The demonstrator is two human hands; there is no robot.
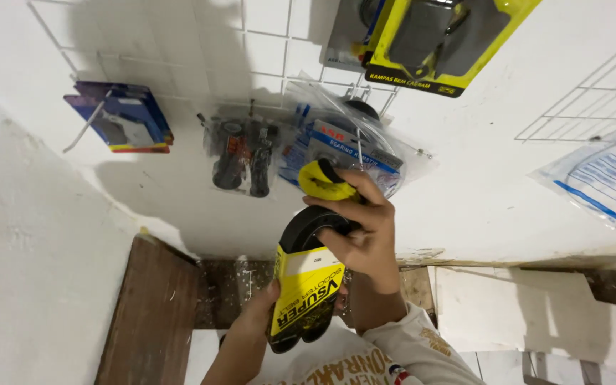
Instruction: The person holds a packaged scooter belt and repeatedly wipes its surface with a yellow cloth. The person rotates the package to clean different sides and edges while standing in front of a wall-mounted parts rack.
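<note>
Cream long sleeve [411, 349] on the right arm — gold printed lettering; left forearm [240, 349] bare.

Sleeved belt [308, 281] held before wall, below bagged bearing [351, 146], right of grips [244, 157].

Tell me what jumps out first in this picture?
A black drive belt in a yellow card sleeve fills the middle, the right hand gripping its top and the left hand its lower end. Behind it, a white wire grid holds a pack of black handlebar grips and a yellow blister pack at the top.
</note>
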